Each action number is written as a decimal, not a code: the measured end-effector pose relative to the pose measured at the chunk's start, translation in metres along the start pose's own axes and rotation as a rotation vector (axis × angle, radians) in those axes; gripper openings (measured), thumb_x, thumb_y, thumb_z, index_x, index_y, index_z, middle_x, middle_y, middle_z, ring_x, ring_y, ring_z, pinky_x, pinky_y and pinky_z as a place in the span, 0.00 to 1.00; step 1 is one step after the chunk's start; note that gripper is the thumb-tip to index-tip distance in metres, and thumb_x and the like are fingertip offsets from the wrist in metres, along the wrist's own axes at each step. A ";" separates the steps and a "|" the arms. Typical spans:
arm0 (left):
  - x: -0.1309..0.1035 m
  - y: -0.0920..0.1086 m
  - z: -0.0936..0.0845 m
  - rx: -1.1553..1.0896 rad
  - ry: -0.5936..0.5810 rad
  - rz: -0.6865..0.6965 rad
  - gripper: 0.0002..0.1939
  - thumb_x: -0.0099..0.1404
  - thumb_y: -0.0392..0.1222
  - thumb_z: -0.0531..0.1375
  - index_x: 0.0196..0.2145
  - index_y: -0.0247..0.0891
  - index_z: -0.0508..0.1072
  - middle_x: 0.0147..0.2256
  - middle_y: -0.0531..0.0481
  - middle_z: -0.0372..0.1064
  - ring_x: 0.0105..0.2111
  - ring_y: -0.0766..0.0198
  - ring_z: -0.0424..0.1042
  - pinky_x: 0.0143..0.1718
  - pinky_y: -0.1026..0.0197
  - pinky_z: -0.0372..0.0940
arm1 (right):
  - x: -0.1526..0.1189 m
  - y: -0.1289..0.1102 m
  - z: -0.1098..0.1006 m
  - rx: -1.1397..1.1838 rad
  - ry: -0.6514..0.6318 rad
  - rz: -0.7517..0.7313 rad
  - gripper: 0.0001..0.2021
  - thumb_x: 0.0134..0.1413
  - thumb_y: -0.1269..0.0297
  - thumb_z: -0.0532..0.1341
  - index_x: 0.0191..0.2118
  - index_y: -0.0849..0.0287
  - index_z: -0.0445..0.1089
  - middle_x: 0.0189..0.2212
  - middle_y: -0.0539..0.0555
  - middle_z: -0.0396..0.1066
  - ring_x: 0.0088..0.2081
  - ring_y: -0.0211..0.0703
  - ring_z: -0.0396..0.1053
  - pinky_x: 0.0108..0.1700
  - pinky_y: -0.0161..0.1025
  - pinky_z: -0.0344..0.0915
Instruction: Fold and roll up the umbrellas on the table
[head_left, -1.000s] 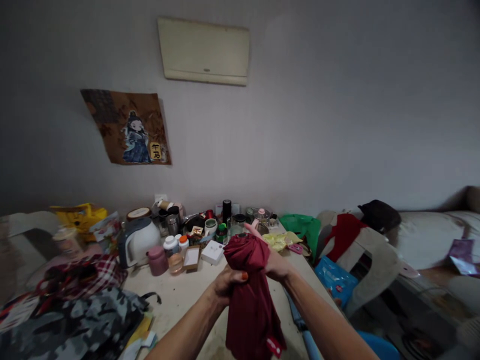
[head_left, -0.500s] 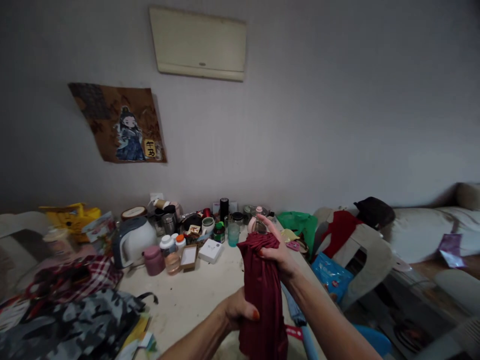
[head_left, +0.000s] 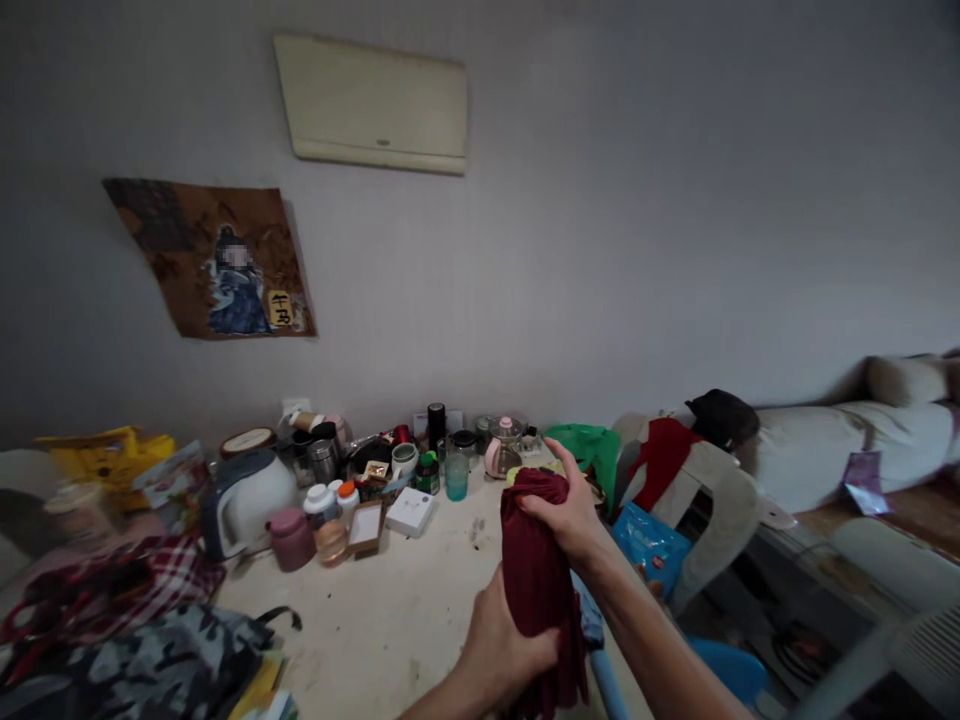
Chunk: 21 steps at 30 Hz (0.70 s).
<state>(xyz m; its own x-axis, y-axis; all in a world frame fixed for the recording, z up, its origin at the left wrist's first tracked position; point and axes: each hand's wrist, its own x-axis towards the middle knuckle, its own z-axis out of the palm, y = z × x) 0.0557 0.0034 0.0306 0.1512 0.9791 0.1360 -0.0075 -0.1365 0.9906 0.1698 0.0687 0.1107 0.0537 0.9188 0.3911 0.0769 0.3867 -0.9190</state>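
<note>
A dark red folded cloth (head_left: 531,575) hangs upright between my hands, over the right part of the white table (head_left: 390,610). My left hand (head_left: 506,640) is wrapped round its lower part, thumb across the front. Near the top, my right hand (head_left: 566,505) grips the bunched end from the right, its thumb on the front and the index finger pointing up. Behind the cloth lies a light blue rolled item (head_left: 591,615), partly hidden by the cloth and my right forearm.
Along the back stand a kettle (head_left: 259,495), a pink jar (head_left: 291,538), a white box (head_left: 410,511), a teal glass (head_left: 456,475) and a glass teapot (head_left: 504,448). Camouflage fabric (head_left: 150,660) lies at left. A chair (head_left: 716,510) with red cloth stands at right.
My left hand has moved right and its thumb now lies across the cloth. The cloth looks more narrowly gathered. The view has shifted to the right.
</note>
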 end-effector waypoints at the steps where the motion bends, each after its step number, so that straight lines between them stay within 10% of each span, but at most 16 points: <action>1: -0.001 0.000 -0.003 -0.125 -0.112 0.011 0.32 0.43 0.38 0.68 0.48 0.35 0.70 0.42 0.41 0.75 0.41 0.50 0.73 0.44 0.52 0.66 | -0.001 -0.002 -0.003 0.114 -0.047 0.025 0.43 0.33 0.64 0.68 0.61 0.57 0.57 0.35 0.52 0.72 0.33 0.45 0.68 0.39 0.41 0.67; 4: -0.002 -0.003 -0.013 -0.485 -0.431 -0.036 0.46 0.38 0.42 0.73 0.56 0.34 0.64 0.47 0.37 0.72 0.45 0.47 0.72 0.45 0.50 0.65 | -0.004 -0.008 -0.007 0.466 -0.184 0.078 0.44 0.30 0.68 0.67 0.61 0.54 0.57 0.29 0.49 0.71 0.27 0.40 0.66 0.32 0.35 0.63; 7: -0.002 -0.007 -0.019 -0.562 -0.502 -0.091 0.49 0.36 0.49 0.75 0.55 0.32 0.67 0.49 0.36 0.70 0.49 0.45 0.68 0.48 0.51 0.63 | -0.005 -0.010 -0.005 0.608 -0.250 0.077 0.47 0.29 0.68 0.67 0.62 0.55 0.54 0.31 0.50 0.72 0.29 0.41 0.67 0.33 0.36 0.64; 12: -0.005 -0.020 -0.016 -0.336 -0.257 -0.089 0.36 0.42 0.51 0.72 0.46 0.28 0.72 0.41 0.38 0.74 0.43 0.49 0.71 0.44 0.54 0.65 | -0.012 0.003 0.004 0.214 -0.049 0.087 0.52 0.31 0.64 0.72 0.65 0.54 0.49 0.45 0.55 0.71 0.43 0.49 0.71 0.50 0.46 0.66; 16: -0.010 -0.029 0.000 -0.085 0.046 -0.161 0.28 0.44 0.42 0.69 0.44 0.31 0.72 0.32 0.44 0.75 0.32 0.56 0.72 0.34 0.59 0.66 | -0.018 0.008 0.013 -0.093 0.133 -0.024 0.55 0.30 0.61 0.73 0.67 0.55 0.48 0.64 0.60 0.53 0.63 0.54 0.53 0.65 0.50 0.49; 19: -0.013 -0.024 0.007 0.049 0.203 -0.224 0.27 0.47 0.40 0.65 0.47 0.34 0.70 0.27 0.48 0.72 0.26 0.59 0.71 0.27 0.61 0.63 | -0.015 0.006 0.018 -0.029 0.234 0.082 0.48 0.32 0.59 0.71 0.63 0.60 0.54 0.58 0.62 0.60 0.57 0.55 0.61 0.61 0.50 0.55; 21: -0.012 -0.015 0.002 0.024 0.082 -0.202 0.23 0.46 0.38 0.65 0.42 0.34 0.73 0.26 0.49 0.72 0.26 0.60 0.70 0.26 0.62 0.62 | -0.012 0.003 0.017 0.155 0.206 0.182 0.46 0.29 0.60 0.71 0.61 0.60 0.58 0.49 0.60 0.69 0.46 0.52 0.68 0.52 0.48 0.65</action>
<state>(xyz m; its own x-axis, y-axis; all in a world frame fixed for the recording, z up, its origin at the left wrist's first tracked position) 0.0560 -0.0067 0.0137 0.0659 0.9958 -0.0639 0.0381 0.0614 0.9974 0.1525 0.0603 0.1023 0.2546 0.9448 0.2064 -0.1040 0.2389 -0.9655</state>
